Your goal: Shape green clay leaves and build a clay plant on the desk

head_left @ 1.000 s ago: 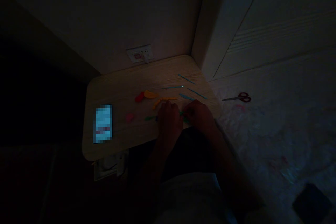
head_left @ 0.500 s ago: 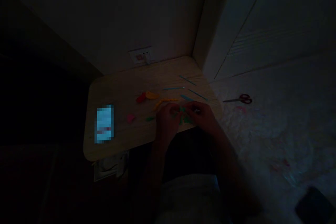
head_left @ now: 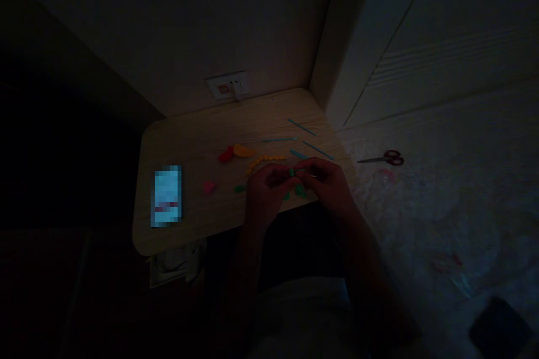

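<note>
My left hand (head_left: 266, 190) is closed in a pinch around a small green piece of modelling clay (head_left: 292, 172) above the front edge of the small wooden table (head_left: 189, 134). From the other side, my right hand (head_left: 326, 182) pinches at the same piece, its fingertips close to the left ones. Below the hands lie more green clay bits (head_left: 300, 190), partly covered. Left of my left hand is another green lump (head_left: 240, 188). A beaded orange strip (head_left: 265, 159) curves just behind the left fingers. The room is dark, so fine detail is hard to make out.
Several thin blue tools (head_left: 301, 127) lie at the table's back right. Red clay (head_left: 226, 154), orange clay (head_left: 243, 150) and a pink piece (head_left: 209, 186) are left of the hands. A lit phone (head_left: 167, 196) lies far left. Scissors (head_left: 387, 158) rest right of the table.
My hands have shifted slightly, the right one turning a little. The green piece now shows as a small lump between the fingertips. Objects on the table have stayed put.
</note>
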`<state>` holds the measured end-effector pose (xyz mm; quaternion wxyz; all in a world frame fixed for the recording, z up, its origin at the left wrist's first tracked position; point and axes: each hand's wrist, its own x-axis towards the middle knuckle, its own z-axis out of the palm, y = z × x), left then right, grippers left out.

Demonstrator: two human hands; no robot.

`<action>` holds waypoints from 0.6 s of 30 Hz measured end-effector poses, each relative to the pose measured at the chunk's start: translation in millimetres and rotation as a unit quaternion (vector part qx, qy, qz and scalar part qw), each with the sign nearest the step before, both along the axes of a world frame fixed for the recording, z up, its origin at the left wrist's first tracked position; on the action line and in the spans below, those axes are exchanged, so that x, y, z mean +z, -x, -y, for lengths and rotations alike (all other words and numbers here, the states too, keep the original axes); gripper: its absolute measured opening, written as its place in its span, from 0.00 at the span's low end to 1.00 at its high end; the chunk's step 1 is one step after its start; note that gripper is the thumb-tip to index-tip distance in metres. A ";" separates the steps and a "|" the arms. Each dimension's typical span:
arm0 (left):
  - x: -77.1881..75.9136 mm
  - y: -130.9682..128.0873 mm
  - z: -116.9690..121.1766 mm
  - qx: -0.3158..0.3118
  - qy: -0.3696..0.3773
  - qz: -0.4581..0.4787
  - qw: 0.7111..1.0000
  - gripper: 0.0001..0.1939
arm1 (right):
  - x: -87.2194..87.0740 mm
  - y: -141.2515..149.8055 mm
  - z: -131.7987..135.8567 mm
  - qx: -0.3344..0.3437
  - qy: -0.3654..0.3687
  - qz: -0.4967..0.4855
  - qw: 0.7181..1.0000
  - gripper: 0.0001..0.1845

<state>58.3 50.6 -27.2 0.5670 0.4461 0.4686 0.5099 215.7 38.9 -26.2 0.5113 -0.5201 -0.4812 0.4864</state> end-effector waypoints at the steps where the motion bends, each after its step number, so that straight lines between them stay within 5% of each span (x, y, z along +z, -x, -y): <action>1: 0.2 0.2 0.0 0.002 0.002 0.004 1.000 0.11 | 0.6 -0.1 0.1 0.002 -0.003 -0.008 1.000 0.10; 18: 5.6 6.2 2.8 0.001 0.055 0.024 0.998 0.17 | 3.0 -1.7 2.0 0.022 -0.042 0.013 0.999 0.16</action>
